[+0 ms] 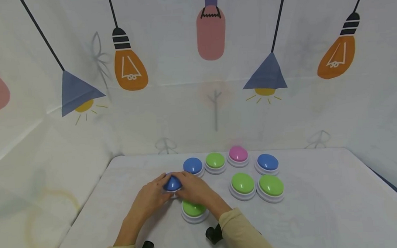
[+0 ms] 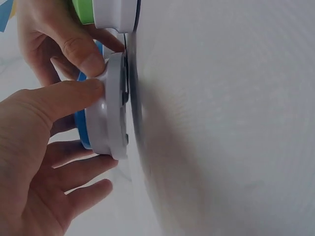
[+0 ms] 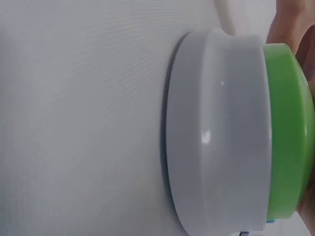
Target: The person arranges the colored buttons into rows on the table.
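Just beyond the near green button (image 1: 193, 210), left-hand grip (image 1: 151, 196) and right-hand grip (image 1: 195, 187) pinch the leftmost blue button (image 1: 172, 184) over the worktop's (image 1: 321, 196) left half, apparently positioning it, the next move likely calling for level handling.

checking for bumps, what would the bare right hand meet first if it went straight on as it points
Likely the bare left hand, facing the right hand across the glossy, round, white-based blue button both hold; exact depth is unclear.
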Demonstrator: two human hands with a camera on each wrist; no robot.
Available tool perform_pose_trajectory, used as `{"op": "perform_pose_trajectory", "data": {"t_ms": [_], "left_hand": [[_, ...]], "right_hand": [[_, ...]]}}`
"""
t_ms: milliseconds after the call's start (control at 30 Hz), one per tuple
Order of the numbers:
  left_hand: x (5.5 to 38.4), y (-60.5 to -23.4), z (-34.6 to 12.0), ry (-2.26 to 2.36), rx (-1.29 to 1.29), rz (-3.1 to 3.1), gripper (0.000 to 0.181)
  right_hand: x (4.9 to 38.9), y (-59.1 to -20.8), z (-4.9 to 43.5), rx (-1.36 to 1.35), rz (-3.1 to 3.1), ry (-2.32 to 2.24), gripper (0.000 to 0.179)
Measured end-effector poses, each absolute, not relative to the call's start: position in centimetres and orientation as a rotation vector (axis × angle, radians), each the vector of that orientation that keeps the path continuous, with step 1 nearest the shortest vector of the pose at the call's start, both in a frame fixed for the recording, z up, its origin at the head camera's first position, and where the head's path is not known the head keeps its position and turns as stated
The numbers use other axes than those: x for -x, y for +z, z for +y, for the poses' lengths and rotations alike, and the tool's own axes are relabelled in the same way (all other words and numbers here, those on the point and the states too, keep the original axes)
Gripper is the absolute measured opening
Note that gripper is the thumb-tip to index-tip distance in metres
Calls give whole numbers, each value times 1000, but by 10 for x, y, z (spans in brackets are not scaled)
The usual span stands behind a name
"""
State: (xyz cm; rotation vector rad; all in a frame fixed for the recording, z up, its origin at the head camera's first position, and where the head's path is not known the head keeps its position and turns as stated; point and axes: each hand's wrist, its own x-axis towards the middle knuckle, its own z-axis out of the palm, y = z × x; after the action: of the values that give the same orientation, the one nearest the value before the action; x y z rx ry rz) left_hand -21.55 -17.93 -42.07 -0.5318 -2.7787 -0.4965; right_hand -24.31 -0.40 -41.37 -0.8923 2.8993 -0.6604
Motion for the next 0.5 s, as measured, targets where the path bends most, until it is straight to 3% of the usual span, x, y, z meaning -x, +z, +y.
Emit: {"op": "perform_pose_trajectory", "data": {"t_ms": [500], "left_hand": [[212,-414,-176,-410,616,-2542,59]], "right_hand": [[238,-409,14,938,2922,-886,58]]}}
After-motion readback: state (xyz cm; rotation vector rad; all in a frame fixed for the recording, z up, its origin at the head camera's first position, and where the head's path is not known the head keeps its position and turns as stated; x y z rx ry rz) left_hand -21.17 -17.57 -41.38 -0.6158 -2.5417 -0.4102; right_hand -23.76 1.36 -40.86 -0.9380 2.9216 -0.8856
